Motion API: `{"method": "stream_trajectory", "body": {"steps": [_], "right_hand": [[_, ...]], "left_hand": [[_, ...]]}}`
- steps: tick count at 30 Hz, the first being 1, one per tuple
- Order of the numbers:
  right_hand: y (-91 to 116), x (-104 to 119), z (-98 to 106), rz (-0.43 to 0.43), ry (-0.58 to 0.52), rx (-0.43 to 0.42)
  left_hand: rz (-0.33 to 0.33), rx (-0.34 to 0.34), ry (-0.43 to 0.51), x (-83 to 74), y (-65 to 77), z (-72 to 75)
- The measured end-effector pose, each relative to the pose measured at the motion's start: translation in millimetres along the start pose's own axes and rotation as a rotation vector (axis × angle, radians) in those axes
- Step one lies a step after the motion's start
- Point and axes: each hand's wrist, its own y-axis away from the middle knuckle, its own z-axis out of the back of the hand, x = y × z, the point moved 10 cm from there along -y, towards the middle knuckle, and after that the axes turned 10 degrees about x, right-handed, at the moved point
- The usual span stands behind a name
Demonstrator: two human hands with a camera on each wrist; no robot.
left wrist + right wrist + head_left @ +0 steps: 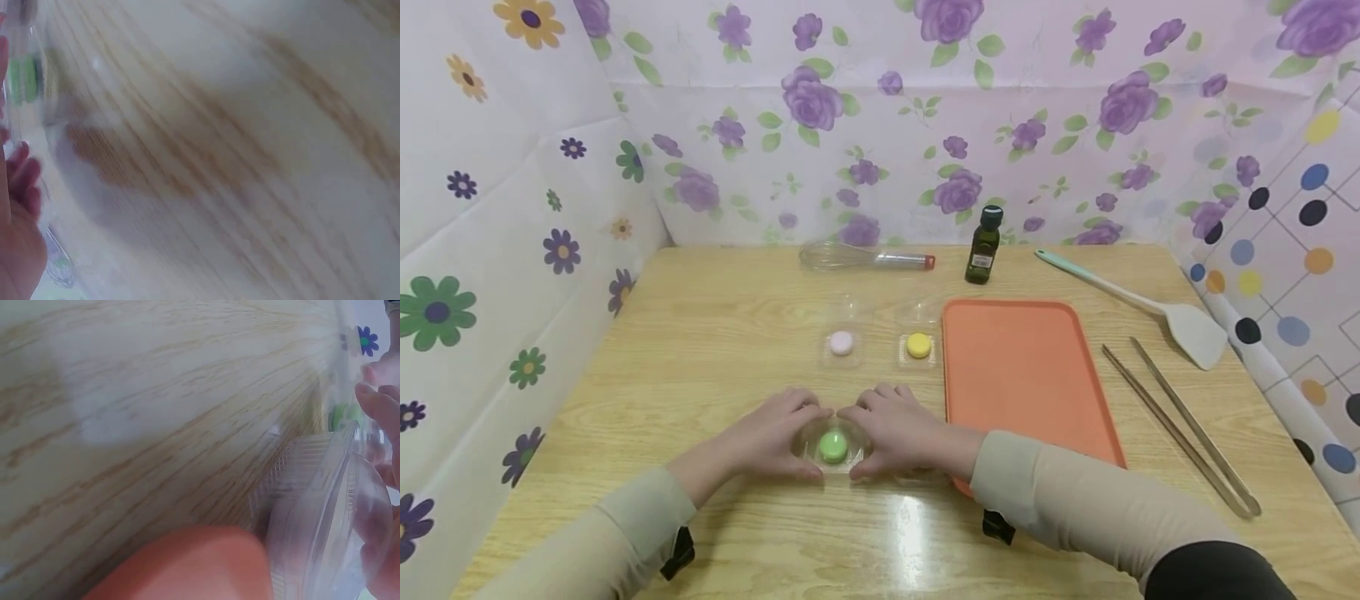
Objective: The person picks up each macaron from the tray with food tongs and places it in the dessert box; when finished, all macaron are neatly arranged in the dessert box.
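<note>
A green macaron point(832, 447) sits inside a small clear plastic box point(833, 468) near the front of the table. My left hand point(772, 435) grips the box from the left, thumb at the front and fingers behind. From the right, my right hand point(901, 435) holds it the same way, the fingertips of both hands nearly meeting at the back. Another clear plastic box point(306, 469) lies under my right wrist, beside the orange tray point(1011, 367); the arm mostly hides it in the head view. In the left wrist view the green macaron point(24, 79) shows at the left edge.
Behind the hands, a pink macaron point(841, 342) and a yellow macaron point(918, 345) sit in opened clear boxes. Farther back are a whisk point(867, 257) and a dark bottle point(983, 246). A white spatula point(1193, 333) and metal tongs point(1187, 429) lie right of the tray.
</note>
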Motion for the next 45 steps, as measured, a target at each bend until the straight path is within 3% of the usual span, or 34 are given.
{"method": "stream_trajectory", "body": {"steps": [4, 14, 23, 30, 36, 45], "right_hand": [[-1, -1, 0, 0.0, -0.01, 0.007], [-4, -8, -2, -0.018, -0.071, 0.036], [-3, -16, -4, -0.031, -0.136, 0.044], [2, -34, 6, -0.01, -0.229, -0.011], [14, -66, 17, -0.007, -0.349, -0.078], [28, -106, 31, -0.045, -0.407, -0.136]], "left_hand": [[0.039, 0.046, 0.034, 4.8, -0.9, -4.7], [0.007, -0.012, 0.013, 0.7, -2.7, 3.6], [0.048, 0.001, -0.006, 0.3, -4.2, 5.3], [0.082, 0.016, -0.007, 0.4, -6.9, 14.3], [0.09, 0.011, 0.018, 2.0, -25.5, 28.4], [0.092, 0.026, 0.075, 4.3, -66.7, 41.7]]}}
